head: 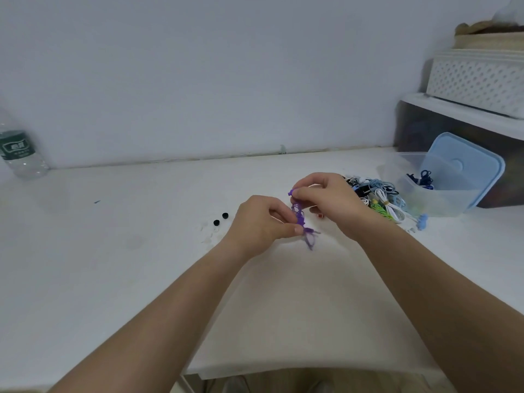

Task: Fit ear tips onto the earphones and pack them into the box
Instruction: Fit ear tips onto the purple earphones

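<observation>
Clear plastic with a green label, a water bottle [19, 154] stands at the far left of the white table [113, 279], against the wall. Two small round black ear tips [225, 215] lie side by side left of the hands, a few pale translucent ear tips [208, 232] just beside them. The left hand [261, 222] pinches the coiled purple earphone cable [300, 219] between thumb and fingers. The right hand [329, 199] pinches the purple earbud [291, 193] at the cable's upper end. Behind it lies a heap of bundled earphones [380, 199] in black, blue, white and green. Further right stands a clear plastic box [442, 205] holding a dark blue earphone bundle [424, 178], its pale blue lid [467, 165] propped tilted at its far side.
</observation>
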{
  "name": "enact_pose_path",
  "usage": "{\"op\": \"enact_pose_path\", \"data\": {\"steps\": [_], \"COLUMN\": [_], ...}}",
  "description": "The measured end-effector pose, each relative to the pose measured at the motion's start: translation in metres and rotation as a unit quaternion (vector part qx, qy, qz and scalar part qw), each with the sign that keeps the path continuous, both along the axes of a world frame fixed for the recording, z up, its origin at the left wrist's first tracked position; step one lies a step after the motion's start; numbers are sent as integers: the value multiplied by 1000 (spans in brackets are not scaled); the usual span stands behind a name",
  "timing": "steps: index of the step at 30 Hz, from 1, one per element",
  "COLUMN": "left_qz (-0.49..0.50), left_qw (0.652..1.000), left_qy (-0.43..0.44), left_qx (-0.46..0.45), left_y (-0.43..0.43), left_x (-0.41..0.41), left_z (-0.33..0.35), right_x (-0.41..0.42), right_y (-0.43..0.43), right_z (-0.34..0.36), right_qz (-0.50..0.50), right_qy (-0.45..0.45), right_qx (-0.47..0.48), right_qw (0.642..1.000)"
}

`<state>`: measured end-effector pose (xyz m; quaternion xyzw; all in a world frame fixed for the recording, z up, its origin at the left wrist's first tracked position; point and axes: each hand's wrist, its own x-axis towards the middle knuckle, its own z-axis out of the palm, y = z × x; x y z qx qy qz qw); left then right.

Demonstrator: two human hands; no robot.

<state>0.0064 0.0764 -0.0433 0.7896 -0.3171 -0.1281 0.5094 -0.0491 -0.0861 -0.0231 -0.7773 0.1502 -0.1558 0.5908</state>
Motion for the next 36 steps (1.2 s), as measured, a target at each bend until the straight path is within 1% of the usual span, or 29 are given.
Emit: {"op": "enact_pose_path", "data": {"steps": [2,3,6,8,10,13,15,22,26,30,33,36], "left_qz": [-14,-6,64,104,113,87,71,28,30,20,-16,-26], "left_qw": [1000,1000,998,994,991,988,985,971,968,963,958,958], "left_qy": [-9,-11,-15,-32,-43,-56,-74,-110,-144,-170,-163,-150], "left_qx": [13,9,-18,6,51,114,137,210,204,208,234,243], "left_y": [7,13,35,50,59,56,49,29,28,49,67,72], "left_x": [5,11,40,63,81,94,98,97,100,100,100,97], "left_z": [6,11,24,29,29,25,21,5,3,7,14,14], "right_x": [7,12,26,34,41,48,51,56,59,59,59,57], "right_y": [4,6,10,12,15,18,18,15,17,18,19,19], "right_z": [1,1,1,2,-1,-13,-21,-33,-38,-39,-40,-39], "right_qz": [1,3,10,24,38,38,38,60,57,54,57,59], "right_qy": [7,7,9,31,60,77,65,10,-3,-6,-6,-1], "right_qx": [-11,-8,7,6,19,82,117,79,63,54,57,56], "right_qw": [1000,1000,1000,999,997,993,990,995,996,997,997,997]}}
